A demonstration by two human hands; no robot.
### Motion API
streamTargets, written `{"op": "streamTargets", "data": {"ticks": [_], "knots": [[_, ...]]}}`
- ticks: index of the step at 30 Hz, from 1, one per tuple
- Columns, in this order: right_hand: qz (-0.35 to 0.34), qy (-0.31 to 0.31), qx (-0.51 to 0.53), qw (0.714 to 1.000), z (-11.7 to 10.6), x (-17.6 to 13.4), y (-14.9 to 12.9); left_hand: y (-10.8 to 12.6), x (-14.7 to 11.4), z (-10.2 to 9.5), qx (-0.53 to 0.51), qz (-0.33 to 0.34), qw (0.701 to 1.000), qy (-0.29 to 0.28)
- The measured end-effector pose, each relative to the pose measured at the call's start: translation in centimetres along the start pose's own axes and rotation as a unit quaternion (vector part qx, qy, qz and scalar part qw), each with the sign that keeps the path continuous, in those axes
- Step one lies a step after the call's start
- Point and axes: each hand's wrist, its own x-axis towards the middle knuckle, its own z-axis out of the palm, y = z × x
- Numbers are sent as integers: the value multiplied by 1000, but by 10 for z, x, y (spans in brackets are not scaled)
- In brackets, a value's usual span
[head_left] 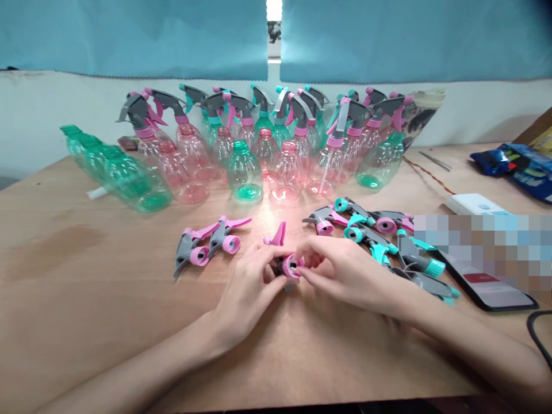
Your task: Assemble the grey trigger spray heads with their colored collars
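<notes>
Over the middle of the table, my left hand [252,282] grips a grey and pink trigger spray head [291,265], its pink collar turned up toward me. The thumb and fingers of my right hand [338,267] pinch the rim of that same collar. Most of the grey body is hidden behind my fingers; a pink trigger shows above them. To the left of my hands lie two loose pink and grey spray heads [224,241]. On the right, close to my right hand, is a pile of loose spray heads [373,230] with pink or teal collars.
Clear green and pink bottles stand behind my hands, such as a green bottle [244,172]; many farther back carry spray heads. Several green bottles [138,181] lean in a row at left. A phone [491,282], white box [476,205] and blue packet [517,167] lie right.
</notes>
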Motion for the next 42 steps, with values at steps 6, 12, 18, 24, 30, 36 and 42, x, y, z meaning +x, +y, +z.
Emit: {"op": "streamTargets", "data": {"ticks": [6, 12, 18, 24, 30, 36, 42], "knots": [[81, -90, 211, 970, -8, 3, -1, 1, 0, 1, -8, 41, 999, -19], [129, -88, 322, 934, 4, 3, 3, -6, 2, 2, -18, 117, 993, -11], [105, -18, 258, 960, 11, 2, 0, -7, 4, 4, 21, 186, 981, 44], [87, 4, 180, 980, 13, -1, -3, -6, 6, 5, 28, 179, 982, 51], [71, 41, 98, 992, 18, -3, -2, -8, 6, 6, 54, 193, 977, 65], [-32, 173, -76, 981, 22, -10, -11, -8, 5, 4, 109, 165, 977, 79], [-80, 200, -106, 971, 32, -16, -17, -7, 5, 4, 116, 142, 980, 83]]}}
